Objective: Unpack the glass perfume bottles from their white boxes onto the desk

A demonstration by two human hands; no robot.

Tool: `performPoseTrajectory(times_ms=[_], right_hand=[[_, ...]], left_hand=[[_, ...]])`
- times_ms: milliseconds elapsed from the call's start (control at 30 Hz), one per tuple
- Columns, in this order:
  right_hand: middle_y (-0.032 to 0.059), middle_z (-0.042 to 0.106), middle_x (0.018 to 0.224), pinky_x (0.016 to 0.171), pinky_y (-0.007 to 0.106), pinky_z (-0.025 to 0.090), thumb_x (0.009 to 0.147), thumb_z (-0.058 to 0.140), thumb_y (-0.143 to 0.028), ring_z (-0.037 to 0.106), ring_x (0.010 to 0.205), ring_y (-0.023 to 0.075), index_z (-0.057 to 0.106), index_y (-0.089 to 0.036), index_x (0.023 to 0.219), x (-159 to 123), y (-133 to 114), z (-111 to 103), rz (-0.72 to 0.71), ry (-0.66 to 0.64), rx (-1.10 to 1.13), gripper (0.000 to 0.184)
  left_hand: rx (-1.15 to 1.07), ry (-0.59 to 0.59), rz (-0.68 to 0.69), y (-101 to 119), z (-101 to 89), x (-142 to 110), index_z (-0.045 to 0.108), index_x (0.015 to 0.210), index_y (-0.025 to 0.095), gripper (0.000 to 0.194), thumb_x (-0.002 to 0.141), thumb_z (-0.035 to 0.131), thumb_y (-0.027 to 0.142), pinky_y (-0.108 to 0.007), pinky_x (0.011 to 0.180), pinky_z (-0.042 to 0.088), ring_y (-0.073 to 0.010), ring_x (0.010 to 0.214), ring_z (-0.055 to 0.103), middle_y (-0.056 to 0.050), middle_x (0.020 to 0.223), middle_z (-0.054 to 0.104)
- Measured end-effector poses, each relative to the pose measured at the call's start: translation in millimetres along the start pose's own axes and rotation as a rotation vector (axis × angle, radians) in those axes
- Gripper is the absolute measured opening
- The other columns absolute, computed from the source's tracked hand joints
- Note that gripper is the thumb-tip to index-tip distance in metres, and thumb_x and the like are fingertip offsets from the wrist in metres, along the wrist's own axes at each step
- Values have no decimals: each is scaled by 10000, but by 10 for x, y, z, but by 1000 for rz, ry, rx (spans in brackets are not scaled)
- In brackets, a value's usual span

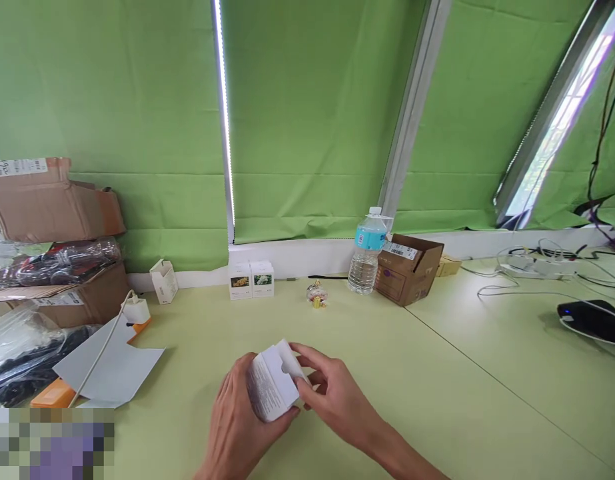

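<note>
The white box [265, 388], clasped by the left fingers [283, 427], should be steadied; its end, held by the right fingers [313, 357], handled gently.

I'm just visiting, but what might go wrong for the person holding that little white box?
The left hand holds the white box and the right hand has its fingers at one end; too firm a squeeze might crease it. The small clear-and-gold item sits on the table beyond the hands, so a careless reach could knock it. The water bottle stands upright beside the brown carton; a bump might tip it.
</note>
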State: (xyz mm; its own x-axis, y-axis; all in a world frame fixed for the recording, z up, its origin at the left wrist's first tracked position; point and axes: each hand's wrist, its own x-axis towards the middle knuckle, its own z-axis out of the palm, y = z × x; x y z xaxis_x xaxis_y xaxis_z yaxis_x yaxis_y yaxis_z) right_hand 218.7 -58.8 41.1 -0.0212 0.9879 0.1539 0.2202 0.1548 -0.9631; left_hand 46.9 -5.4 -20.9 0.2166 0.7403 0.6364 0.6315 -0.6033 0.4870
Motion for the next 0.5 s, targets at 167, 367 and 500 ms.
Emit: performPoseTrajectory(times_ms=[167,367,500], right_hand=[[24,620,751,491,244,527,913,485,-415,593,564,127,645,-168,1090,0,50,13,-35,-13,49,343],[-16,545,610,424,218,443,934,438,-459,515,455,95,641,-155,1053,71,165,-86,-67,142,-3,385],[30,634,804,483,237,482,904,503,-447,550,551,109,601,-182,1137,90,156,-155,-48,211,-93,367]], left_hand=[[-189,-98,-176,-14,44,-8,380,1226,202,865,520,766,519,-379,681,530,-285,886,645,-89,1043,639],[-406,-233,-191,67,-54,32,466,1197,210,612,701,656,514,-386,749,524,-270,948,622,-98,1112,626],[-506,-308,-172,95,-139,72,484,1201,251,396,844,559,406,-361,851,508,-216,1001,611,-70,1143,625]])
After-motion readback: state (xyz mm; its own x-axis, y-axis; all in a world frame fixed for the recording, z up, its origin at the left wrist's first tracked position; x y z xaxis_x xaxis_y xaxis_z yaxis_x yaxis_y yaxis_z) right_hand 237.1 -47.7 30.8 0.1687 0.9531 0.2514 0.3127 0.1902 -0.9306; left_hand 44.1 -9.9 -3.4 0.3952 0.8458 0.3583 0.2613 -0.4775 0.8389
